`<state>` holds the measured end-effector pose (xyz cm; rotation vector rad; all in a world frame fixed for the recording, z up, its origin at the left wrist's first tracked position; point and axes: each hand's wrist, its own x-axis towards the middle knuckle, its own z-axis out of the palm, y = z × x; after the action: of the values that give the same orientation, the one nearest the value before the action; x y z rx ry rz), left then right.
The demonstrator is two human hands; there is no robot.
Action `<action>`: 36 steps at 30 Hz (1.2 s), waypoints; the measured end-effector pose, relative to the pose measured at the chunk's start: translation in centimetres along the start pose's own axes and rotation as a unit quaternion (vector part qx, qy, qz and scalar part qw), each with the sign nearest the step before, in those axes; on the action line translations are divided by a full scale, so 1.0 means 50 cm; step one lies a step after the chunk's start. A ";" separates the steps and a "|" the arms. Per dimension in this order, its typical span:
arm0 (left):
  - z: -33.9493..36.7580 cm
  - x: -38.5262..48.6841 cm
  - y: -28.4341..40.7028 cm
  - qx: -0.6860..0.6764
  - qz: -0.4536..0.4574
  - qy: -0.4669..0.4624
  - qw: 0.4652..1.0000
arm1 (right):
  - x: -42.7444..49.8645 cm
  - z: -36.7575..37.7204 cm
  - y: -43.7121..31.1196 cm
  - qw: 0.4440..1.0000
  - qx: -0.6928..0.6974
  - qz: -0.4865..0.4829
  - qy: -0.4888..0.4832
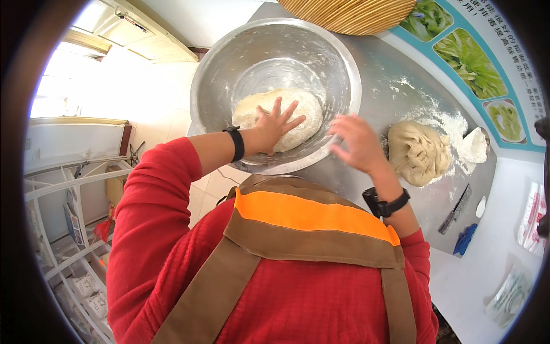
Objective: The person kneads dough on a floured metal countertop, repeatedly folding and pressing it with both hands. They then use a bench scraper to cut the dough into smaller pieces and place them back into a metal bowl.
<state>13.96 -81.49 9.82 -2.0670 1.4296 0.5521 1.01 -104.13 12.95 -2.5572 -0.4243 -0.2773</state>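
Observation:
A wide stainless steel bowl point(277, 38) stands before me with a large pale dough mass point(309, 107) in its lower half. My left hand point(275, 127) lies palm down on that dough, its fingers spread wide. Just outside the bowl's right rim, my right hand point(359, 144) hovers slightly blurred, fingers loosely bent and nothing in them. Whether it touches the rim I cannot tell. Right of this hand, a second dough lump point(417, 152), folded and creased on top, sits on the steel table point(374, 64). Loose white flour point(429, 114) is scattered around it.
A small container of flour point(476, 146) lies beyond the lump. Nearer me are a dark flat blade point(455, 209) and a blue cloth-like item point(465, 239). A round woven tray point(350, 15) sits behind the bowl. At left stands a white metal shelf rack point(64, 191).

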 end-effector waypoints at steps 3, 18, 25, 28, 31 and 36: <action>0.011 0.004 -0.005 0.020 -0.003 0.043 0.999 | 0.003 0.056 -0.015 0.994 0.022 -0.036 -0.100; 0.034 0.084 -0.275 -0.316 0.110 0.055 0.941 | -0.005 0.112 0.010 0.991 0.085 0.013 -0.102; 0.020 0.035 -0.163 -0.187 0.208 0.187 0.942 | -0.004 0.110 0.010 0.990 0.087 0.024 -0.109; 0.032 0.028 -0.052 -0.005 0.355 0.206 0.912 | -0.002 0.108 0.011 0.990 0.066 0.028 -0.118; 0.039 0.039 -0.021 0.165 0.326 0.168 0.916 | -0.001 0.107 0.012 0.990 0.077 0.031 -0.112; 0.050 0.058 -0.086 0.057 0.327 0.237 0.913 | -0.002 0.107 0.015 0.990 0.081 0.027 -0.111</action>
<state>18.95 -80.72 7.06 -1.6577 2.4077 0.1963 1.76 -101.91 8.10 -2.4435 -0.4382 0.0603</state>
